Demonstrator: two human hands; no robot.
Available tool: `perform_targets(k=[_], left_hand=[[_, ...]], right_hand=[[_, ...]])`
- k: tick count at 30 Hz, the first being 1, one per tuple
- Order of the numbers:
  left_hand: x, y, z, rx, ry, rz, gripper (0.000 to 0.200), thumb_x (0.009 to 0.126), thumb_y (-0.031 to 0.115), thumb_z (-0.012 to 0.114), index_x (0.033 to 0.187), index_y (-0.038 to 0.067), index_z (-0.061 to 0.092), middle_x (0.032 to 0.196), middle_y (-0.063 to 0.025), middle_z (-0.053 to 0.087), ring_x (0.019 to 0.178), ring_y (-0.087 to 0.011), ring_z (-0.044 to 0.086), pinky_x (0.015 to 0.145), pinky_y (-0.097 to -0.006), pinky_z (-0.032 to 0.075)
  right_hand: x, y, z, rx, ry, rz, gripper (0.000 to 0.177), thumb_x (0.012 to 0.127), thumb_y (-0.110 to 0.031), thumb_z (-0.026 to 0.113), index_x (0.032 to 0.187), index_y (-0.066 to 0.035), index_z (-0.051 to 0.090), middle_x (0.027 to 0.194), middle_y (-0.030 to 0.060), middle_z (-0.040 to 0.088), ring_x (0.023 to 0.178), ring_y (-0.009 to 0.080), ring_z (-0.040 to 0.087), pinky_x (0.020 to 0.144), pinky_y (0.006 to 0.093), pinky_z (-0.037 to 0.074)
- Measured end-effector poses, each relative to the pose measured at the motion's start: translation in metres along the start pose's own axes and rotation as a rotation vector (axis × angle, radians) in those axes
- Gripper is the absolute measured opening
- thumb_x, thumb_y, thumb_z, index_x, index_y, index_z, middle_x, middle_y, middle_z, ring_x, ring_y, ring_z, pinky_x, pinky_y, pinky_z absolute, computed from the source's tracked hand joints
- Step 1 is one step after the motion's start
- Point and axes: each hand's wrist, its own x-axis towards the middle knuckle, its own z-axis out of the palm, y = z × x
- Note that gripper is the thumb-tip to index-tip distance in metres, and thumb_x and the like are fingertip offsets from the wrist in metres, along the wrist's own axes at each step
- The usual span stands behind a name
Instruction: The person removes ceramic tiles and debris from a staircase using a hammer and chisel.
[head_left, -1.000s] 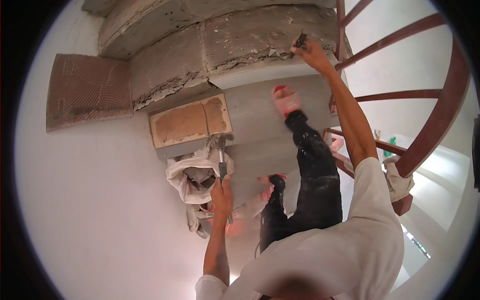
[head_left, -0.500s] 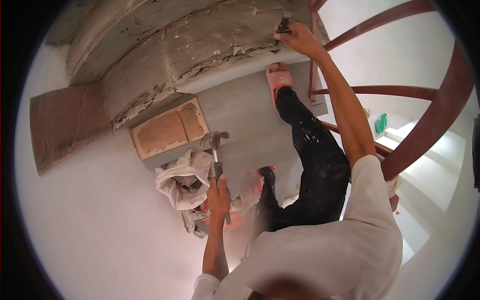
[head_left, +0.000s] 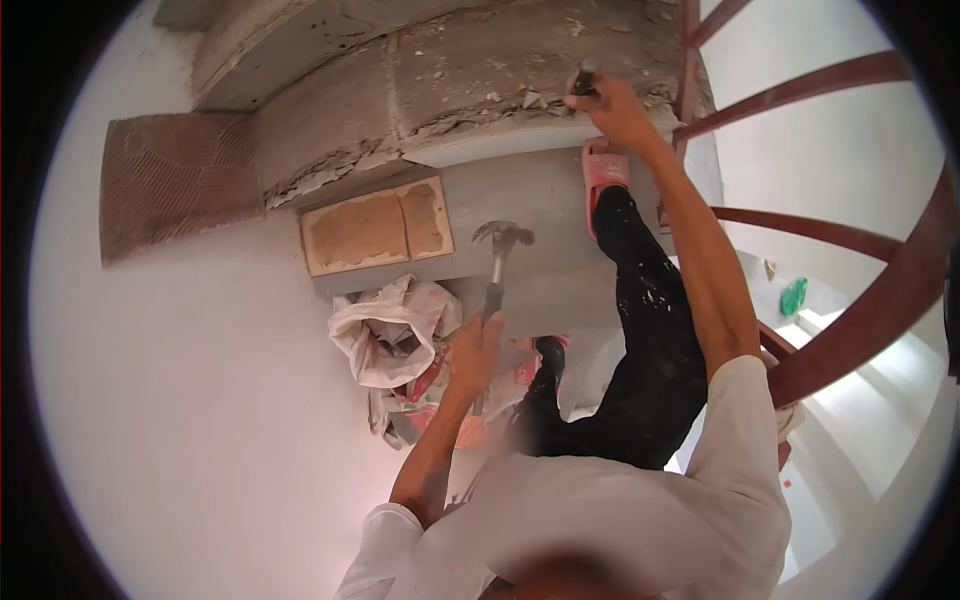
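Observation:
My left hand [head_left: 474, 355] is closed round the handle of a claw hammer [head_left: 503, 235], whose metal head points up above the grey step. My right hand [head_left: 622, 112] grips a short dark tool, apparently a chisel [head_left: 584, 83], at the broken edge of the upper step [head_left: 470, 75]. Its lower end is hard to make out. Chipped mortar and loose fragments [head_left: 534, 99] lie along that edge, left of my right hand. A gap separates the hammer from the chisel.
A tile with brown backing [head_left: 355, 235] lies on the lower step, beside an open white sack [head_left: 385, 340] holding broken pieces. A ridged mortar patch [head_left: 180, 180] covers the wall at left. Dark red railings [head_left: 800, 235] rise at right. My foot in a pink slipper [head_left: 606, 170] stands by the riser.
The whole view has shifted and turned slightly. My left hand has carried the hammer rightward, nearer the chisel. My right hand and the chisel have moved a little left along the broken edge.

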Motion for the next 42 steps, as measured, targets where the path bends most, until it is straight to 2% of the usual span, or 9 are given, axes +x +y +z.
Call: perform_targets(k=[3, 11, 14, 20, 27, 32, 34, 39, 42], left_hand=[[-0.006, -0.005, 0.002, -0.058, 0.042, -0.006, 0.039, 0.101, 0.038, 0.05, 0.078, 0.007, 0.048, 0.055, -0.0001, 0.047, 0.045, -0.0091, 0.046, 0.042, -0.0277, 0.038], [-0.037, -0.011, -0.023, -0.081, 0.142, -0.052, 0.038, 0.101, 0.037, 0.051, 0.082, 0.004, 0.052, 0.057, 0.0002, 0.047, 0.05, -0.0089, 0.046, 0.048, -0.0283, 0.038], [-0.04, -0.014, -0.034, -0.035, 0.097, -0.167, 0.051, 0.098, 0.043, 0.049, 0.101, -0.006, 0.059, 0.083, -0.0297, 0.063, 0.082, -0.0454, 0.062, 0.077, -0.0502, 0.045], [-0.036, 0.006, -0.046, -0.06, 0.095, -0.128, 0.053, 0.098, 0.042, 0.049, 0.104, -0.009, 0.059, 0.086, -0.0315, 0.063, 0.085, -0.0458, 0.062, 0.078, -0.0475, 0.047], [-0.027, 0.013, -0.047, -0.087, 0.145, -0.043, 0.047, 0.098, 0.038, 0.052, 0.113, -0.006, 0.059, 0.086, -0.027, 0.065, 0.081, -0.0414, 0.065, 0.076, -0.0433, 0.049], [-0.02, 0.094, -0.104, 0.028, 0.22, 0.036, 0.04, 0.097, 0.034, 0.056, 0.113, -0.003, 0.059, 0.075, -0.0205, 0.063, 0.066, -0.0343, 0.063, 0.065, -0.0424, 0.049], [-0.017, 0.119, -0.126, -0.045, 0.367, 0.333, 0.035, 0.101, 0.037, 0.052, 0.087, 0.005, 0.056, 0.058, 0.0008, 0.051, 0.049, -0.0079, 0.048, 0.045, -0.0253, 0.039], [-0.013, 0.198, -0.152, -0.366, 0.705, 0.925, 0.042, 0.102, 0.044, 0.044, 0.082, 0.008, 0.05, 0.062, -0.0006, 0.051, 0.051, -0.0099, 0.048, 0.045, -0.0253, 0.037], [0.027, 0.177, -0.14, 0.027, 0.778, 1.055, 0.043, 0.1, 0.044, 0.047, 0.086, 0.004, 0.054, 0.063, -0.0062, 0.054, 0.053, -0.0143, 0.051, 0.048, -0.031, 0.041]], right_hand=[[0.02, -0.005, 0.038, -0.107, -0.069, -0.106, 0.03, 0.089, -0.019, 0.062, 0.103, 0.007, 0.063, 0.094, 0.0224, 0.068, 0.089, 0.0369, 0.065, 0.08, 0.0413, 0.049], [0.029, -0.028, 0.102, -0.053, -0.133, 0.081, 0.037, 0.1, -0.024, 0.052, 0.125, 0.002, 0.058, 0.123, 0.0213, 0.061, 0.116, 0.0351, 0.057, 0.097, 0.0442, 0.044], [0.032, -0.013, 0.108, -0.069, -0.087, 0.081, 0.035, 0.099, -0.021, 0.052, 0.125, 0.002, 0.059, 0.126, 0.0216, 0.06, 0.118, 0.0346, 0.055, 0.1, 0.0436, 0.043], [0.037, -0.021, 0.099, 0.004, -0.137, -0.107, 0.037, 0.097, -0.019, 0.055, 0.127, 0.003, 0.058, 0.127, 0.0204, 0.06, 0.118, 0.0336, 0.056, 0.1, 0.0434, 0.043], [0.034, -0.058, 0.109, -0.033, -0.246, 0.05, 0.032, 0.096, -0.017, 0.057, 0.122, 0.002, 0.061, 0.119, 0.0187, 0.064, 0.109, 0.0321, 0.06, 0.093, 0.0414, 0.046], [0.035, -0.055, 0.111, -0.112, -0.274, -0.043, 0.029, 0.097, -0.016, 0.056, 0.119, 0.002, 0.061, 0.11, 0.0179, 0.067, 0.102, 0.0313, 0.063, 0.086, 0.0411, 0.049], [0.031, -0.074, 0.101, -0.15, -0.333, 0.0, 0.03, 0.097, -0.016, 0.056, 0.12, 0.003, 0.061, 0.111, 0.0183, 0.066, 0.102, 0.0317, 0.063, 0.086, 0.0409, 0.049], [0.03, -0.055, 0.113, -0.066, -0.265, -0.115, 0.031, 0.097, -0.017, 0.056, 0.122, 0.003, 0.059, 0.113, 0.0195, 0.065, 0.102, 0.0336, 0.062, 0.085, 0.0421, 0.049], [0.02, -0.063, 0.109, 0.029, -0.245, -0.082, 0.033, 0.098, -0.018, 0.056, 0.123, 0.003, 0.058, 0.115, 0.0202, 0.064, 0.103, 0.0343, 0.061, 0.086, 0.0432, 0.048]])
